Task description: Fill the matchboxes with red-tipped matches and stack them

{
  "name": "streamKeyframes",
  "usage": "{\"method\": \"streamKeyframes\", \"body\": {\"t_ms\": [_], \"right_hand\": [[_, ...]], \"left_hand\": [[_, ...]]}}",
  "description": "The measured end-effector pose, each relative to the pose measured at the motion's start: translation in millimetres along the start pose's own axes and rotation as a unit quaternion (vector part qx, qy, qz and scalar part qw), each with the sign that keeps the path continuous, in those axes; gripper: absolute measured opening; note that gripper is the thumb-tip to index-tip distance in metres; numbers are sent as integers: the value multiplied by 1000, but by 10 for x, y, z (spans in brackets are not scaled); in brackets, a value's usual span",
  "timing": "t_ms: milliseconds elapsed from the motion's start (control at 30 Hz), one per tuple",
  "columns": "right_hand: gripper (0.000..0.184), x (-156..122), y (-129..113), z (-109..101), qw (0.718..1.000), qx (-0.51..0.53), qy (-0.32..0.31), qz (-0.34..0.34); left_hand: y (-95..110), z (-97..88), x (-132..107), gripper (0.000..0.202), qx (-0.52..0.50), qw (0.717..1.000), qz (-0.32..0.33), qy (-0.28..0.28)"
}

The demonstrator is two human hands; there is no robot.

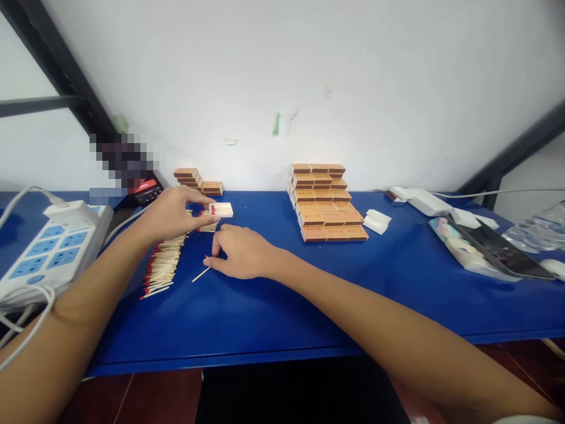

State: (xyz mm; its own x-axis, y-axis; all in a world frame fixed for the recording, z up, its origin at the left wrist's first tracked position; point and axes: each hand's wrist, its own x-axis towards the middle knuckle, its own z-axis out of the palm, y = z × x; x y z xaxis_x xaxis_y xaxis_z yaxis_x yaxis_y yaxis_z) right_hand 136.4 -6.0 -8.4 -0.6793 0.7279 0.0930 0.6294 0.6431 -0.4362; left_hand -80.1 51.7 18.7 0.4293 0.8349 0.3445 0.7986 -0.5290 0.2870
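Observation:
My left hand [179,215] grips a small white matchbox tray [226,209] between thumb and fingers. Matches with red heads lie inside it. My right hand [242,252] is just in front, its thumb and forefinger curled together at a single match [201,274]. The stick's pale end points down and left; a red tip shows by the thumb. A long row of loose matches [164,263] lies on the blue table [273,318] below my left wrist. A smaller bunch of matches [207,221] sits partly hidden behind my left fingers.
Stacked matchboxes [331,212] rise in steps against the wall, with a smaller stack [189,176] at the back left. A power strip [57,247] with cables lies at left. White folded paper [376,221], a dark phone-like slab [503,244] and plastic packaging [468,253] are at right.

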Motion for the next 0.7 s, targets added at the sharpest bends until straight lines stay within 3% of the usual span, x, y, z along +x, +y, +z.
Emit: {"method": "streamKeyframes", "body": {"t_ms": [233, 400, 567, 700], "right_hand": [[19, 59, 77, -9, 999, 26, 10, 20], [18, 39, 4, 31, 997, 53, 33, -52], [16, 50, -122, 98, 998, -5, -17, -67], [23, 33, -51, 39, 993, 28, -64, -93]], "left_hand": [[6, 4, 2, 50, 4, 1000, 0, 9], [-15, 13, -2, 48, -3, 1000, 8, 18], [-38, 18, 3, 44, 6, 1000, 14, 14], [-32, 7, 3, 43, 16, 1000, 17, 10]]}}
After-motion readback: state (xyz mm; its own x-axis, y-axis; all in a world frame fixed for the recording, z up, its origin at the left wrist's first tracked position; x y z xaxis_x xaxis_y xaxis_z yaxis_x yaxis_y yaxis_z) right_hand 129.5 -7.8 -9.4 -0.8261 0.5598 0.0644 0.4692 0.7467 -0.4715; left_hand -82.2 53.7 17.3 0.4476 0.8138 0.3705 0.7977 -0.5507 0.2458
